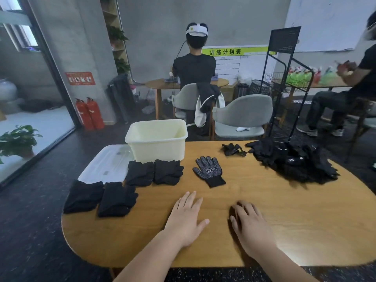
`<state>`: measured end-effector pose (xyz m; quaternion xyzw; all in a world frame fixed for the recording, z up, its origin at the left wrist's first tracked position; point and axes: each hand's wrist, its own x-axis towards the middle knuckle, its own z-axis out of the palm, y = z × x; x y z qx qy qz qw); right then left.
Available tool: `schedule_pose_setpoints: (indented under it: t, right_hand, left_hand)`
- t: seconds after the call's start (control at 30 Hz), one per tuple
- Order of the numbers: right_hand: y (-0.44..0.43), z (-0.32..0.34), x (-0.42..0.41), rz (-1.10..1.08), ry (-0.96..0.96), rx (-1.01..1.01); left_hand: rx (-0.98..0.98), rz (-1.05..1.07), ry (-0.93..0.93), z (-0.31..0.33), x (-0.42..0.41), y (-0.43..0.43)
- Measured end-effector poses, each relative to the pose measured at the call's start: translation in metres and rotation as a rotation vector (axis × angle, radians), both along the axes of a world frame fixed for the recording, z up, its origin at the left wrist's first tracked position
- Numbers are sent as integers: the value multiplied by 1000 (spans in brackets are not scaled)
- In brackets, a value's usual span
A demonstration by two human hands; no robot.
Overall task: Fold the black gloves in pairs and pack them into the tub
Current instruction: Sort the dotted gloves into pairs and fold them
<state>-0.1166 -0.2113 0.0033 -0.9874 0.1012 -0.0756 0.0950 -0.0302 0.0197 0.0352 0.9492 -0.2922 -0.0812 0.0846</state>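
A cream tub (pixel 157 147) stands at the table's far left edge; nothing shows inside it. Several folded black glove pairs lie left of centre: two by the tub (pixel 140 173) (pixel 167 171) and two nearer me (pixel 83 196) (pixel 117 199). One black glove with white grip dots (pixel 208 170) lies flat, palm up, mid-table. A crumpled glove (pixel 233 149) and a big heap of black gloves (pixel 293 161) sit at the far right. My left hand (pixel 186 218) and my right hand (pixel 251 224) rest flat on the wood near me, holding nothing.
The wooden table (pixel 264 231) has rounded ends. A clear lid (pixel 107 163) lies beside the tub, partly over the edge. Grey chairs (pixel 242 115) and a black wire rack (pixel 284 84) stand beyond. One person sits with their back to me, another at the right.
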Motion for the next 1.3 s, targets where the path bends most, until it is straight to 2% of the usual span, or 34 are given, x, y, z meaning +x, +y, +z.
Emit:
schedule_pose_setpoints:
  t: [0.2, 0.37, 0.57, 0.73, 0.93, 1.03, 1.17, 1.3]
  right_hand:
    - [-22, -1, 18, -17, 13, -2]
    - [-33, 1, 49, -18, 4, 5]
    - [-51, 1, 93, -31, 29, -8]
    - [-61, 5, 143, -48, 31, -27]
    - [-77, 25, 215, -39, 8, -170]
    - [-90, 30, 242, -64, 69, -195]
    - [-100, 18, 250, -104, 189, -146]
    - [-89, 0, 228, -143, 82, -53]
  left_hand:
    - [-41, -19, 13, -13, 13, -32]
    - [-61, 3, -46, -19, 36, -56]
    - [23, -45, -91, -23, 59, -72]
    - [-11, -31, -114, -21, 57, -70]
    - [-46, -24, -102, -19, 58, -71]
    - [-72, -25, -104, -21, 58, -71]
    - [-97, -19, -107, -23, 60, -71]
    - [-102, -17, -94, -22, 60, -70]
